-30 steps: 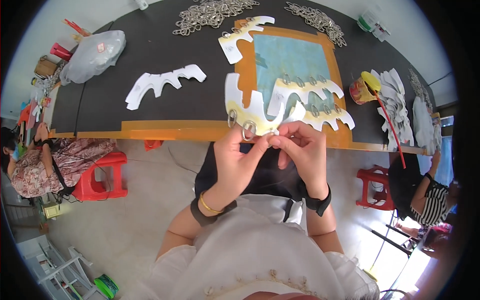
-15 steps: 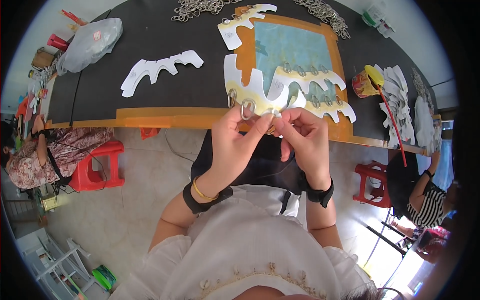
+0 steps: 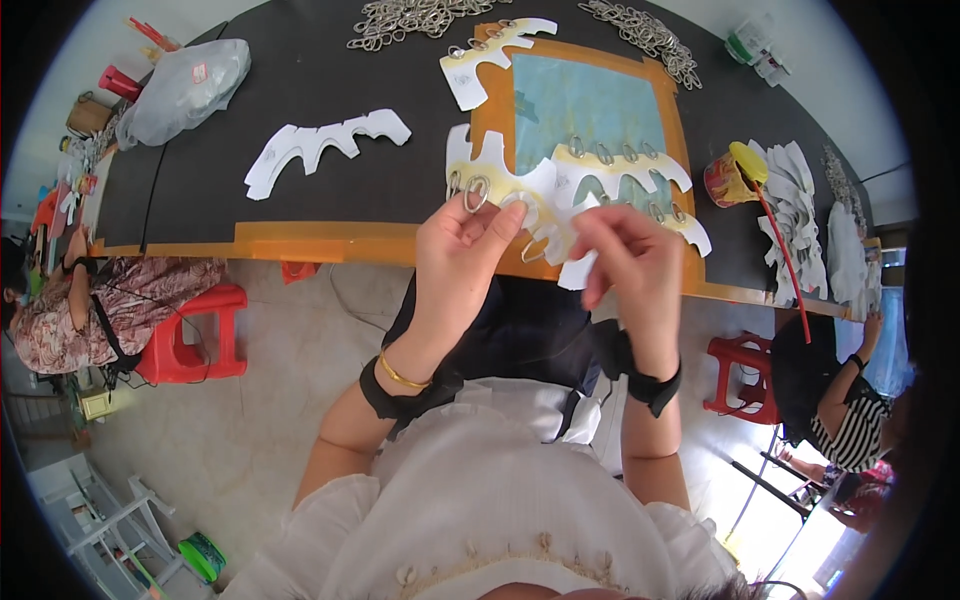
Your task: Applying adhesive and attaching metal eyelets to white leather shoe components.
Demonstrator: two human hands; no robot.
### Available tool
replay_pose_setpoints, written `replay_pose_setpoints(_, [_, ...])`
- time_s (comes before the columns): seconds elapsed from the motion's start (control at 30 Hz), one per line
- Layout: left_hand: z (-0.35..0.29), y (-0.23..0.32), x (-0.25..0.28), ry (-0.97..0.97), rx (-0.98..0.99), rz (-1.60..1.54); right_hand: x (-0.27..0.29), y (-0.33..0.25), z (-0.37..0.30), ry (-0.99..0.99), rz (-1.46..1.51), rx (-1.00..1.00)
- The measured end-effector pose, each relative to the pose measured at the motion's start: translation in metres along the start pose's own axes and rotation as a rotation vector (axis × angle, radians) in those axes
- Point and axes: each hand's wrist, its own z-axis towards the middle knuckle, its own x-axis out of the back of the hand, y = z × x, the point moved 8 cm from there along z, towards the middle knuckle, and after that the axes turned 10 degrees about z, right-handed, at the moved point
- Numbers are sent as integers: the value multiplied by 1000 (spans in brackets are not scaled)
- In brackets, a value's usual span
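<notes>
My left hand [image 3: 462,238] is closed, its thumb and fingers pinching a white, comb-edged strip [image 3: 490,150] with yellowish smears, held up over the table's front edge. Oval metal rings [image 3: 476,195] hang on this strip by my fingers, and another ring [image 3: 534,250] sits lower between the hands. Beside the strip's right end is my right hand [image 3: 640,265], fingers bent and blurred by motion; whether they grip the white tab [image 3: 577,272] behind them is unclear. Just beyond lie similar strips [image 3: 625,170] with several rings along them, partly on a blue-green sheet [image 3: 590,100].
Another ringed strip [image 3: 465,82] lies farther back; plain white strips [image 3: 325,140] lie left. Metal rings pile at the back [image 3: 400,22]. A tub [image 3: 727,180] with a yellow-topped red stick stands right, near stacked white strips [image 3: 790,200]. Co-workers [image 3: 70,325] sit at both sides.
My right hand has come away from my left, toward the right and slightly down. The held strip has tilted, and a ring below it now shows between the hands.
</notes>
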Motion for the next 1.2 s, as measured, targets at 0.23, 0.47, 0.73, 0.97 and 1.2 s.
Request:
replay_pose_setpoints(0.23, [-5, 11, 1, 61, -134, 249, -21, 13, 1, -69, 82, 9])
replay_pose_setpoints(0.47, [-11, 12, 5, 95, -213, 310, -22, 16, 1, -78, 89, 9])
replay_pose_setpoints(0.73, [-3, 12, 3, 59, -180, 319, -18, 26, 4, -128, 105, -71])
replay_pose_setpoints(0.97, [1, 9, 2, 36, -151, 247, -21, 29, 4, -119, 150, -63])
replay_pose_setpoints(1.2, [-1, 13, 1, 37, -142, 234, -19, 26, 4, -87, 102, -24])
